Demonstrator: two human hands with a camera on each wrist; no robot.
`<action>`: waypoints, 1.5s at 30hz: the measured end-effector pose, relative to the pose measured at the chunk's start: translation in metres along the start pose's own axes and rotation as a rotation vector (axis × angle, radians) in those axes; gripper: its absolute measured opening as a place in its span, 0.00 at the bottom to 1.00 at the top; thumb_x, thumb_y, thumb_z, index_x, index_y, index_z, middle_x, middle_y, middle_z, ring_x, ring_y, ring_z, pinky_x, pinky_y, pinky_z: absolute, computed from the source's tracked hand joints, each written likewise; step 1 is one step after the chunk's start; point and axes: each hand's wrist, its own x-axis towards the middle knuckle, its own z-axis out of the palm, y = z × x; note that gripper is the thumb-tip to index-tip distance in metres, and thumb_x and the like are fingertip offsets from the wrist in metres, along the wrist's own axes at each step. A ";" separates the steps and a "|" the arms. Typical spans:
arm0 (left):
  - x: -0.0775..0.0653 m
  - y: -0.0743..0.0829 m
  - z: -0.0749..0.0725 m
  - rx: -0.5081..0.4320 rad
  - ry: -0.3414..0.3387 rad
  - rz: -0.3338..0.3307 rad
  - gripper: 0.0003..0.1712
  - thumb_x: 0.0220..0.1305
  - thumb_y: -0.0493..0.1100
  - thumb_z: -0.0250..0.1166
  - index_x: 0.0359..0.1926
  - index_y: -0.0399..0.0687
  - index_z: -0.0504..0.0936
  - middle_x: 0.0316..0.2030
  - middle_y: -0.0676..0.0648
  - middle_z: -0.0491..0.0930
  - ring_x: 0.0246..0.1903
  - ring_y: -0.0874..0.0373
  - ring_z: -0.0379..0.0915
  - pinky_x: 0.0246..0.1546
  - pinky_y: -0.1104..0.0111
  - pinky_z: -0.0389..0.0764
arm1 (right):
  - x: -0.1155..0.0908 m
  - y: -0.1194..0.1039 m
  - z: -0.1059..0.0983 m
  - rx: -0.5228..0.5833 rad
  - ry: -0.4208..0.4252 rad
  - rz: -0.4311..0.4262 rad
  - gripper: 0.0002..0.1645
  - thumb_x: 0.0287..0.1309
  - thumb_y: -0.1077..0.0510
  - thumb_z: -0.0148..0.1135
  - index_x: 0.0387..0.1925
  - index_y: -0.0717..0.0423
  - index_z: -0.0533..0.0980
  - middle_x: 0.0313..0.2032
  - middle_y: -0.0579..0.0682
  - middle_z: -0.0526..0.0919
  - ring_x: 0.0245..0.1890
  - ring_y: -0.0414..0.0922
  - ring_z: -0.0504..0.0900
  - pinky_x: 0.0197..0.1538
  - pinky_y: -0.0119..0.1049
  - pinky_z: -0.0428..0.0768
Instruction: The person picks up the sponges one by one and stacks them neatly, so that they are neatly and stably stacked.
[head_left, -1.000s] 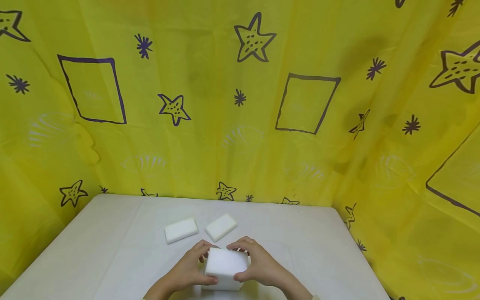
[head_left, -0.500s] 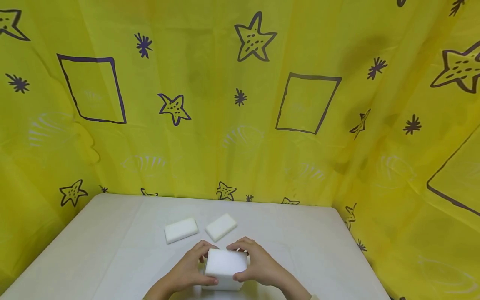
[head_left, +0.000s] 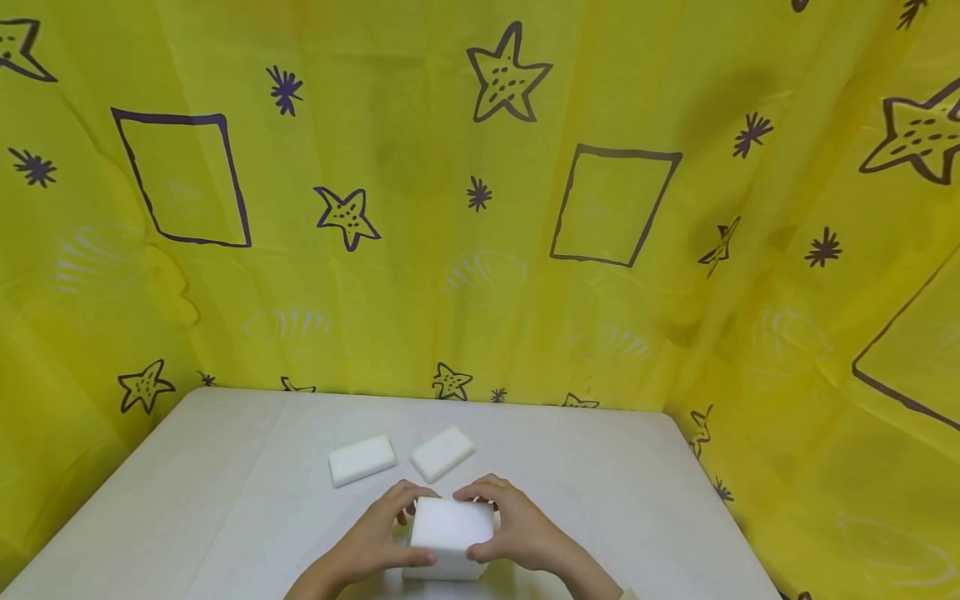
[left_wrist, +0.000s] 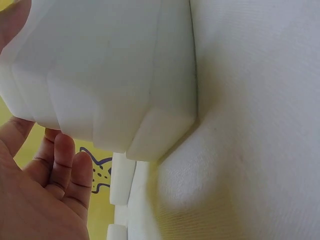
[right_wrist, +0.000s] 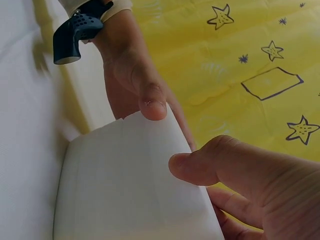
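A stack of several white sponges (head_left: 452,527) stands on the white table near its front edge, laid flat one on another. My left hand (head_left: 372,533) grips the upper part of the stack from the left, its thumb on the near face and its fingers at the far side. From the right, my right hand (head_left: 525,529) holds the same upper part, thumb (right_wrist: 192,169) on the near face and fingers behind. In the left wrist view the layers of the stack (left_wrist: 105,95) sit slightly out of line, and the lowest rests on the table.
Two loose white sponges lie flat beyond the stack, a left one (head_left: 362,461) and a right one (head_left: 442,454). A white cloth covers the table (head_left: 247,517). A yellow curtain (head_left: 420,317) with drawn stars hangs behind and at both sides.
Both hands keep their hold on the stack and barely move. The loose sponges stay where they were.
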 end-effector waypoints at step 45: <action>0.079 -0.034 -0.013 0.268 0.112 -0.352 0.45 0.44 0.57 0.79 0.59 0.37 0.76 0.47 0.43 0.73 0.49 0.48 0.75 0.52 0.54 0.76 | -0.011 0.014 -0.002 0.118 0.013 0.008 0.30 0.43 0.57 0.77 0.53 0.49 0.79 0.50 0.43 0.77 0.47 0.38 0.75 0.57 0.39 0.76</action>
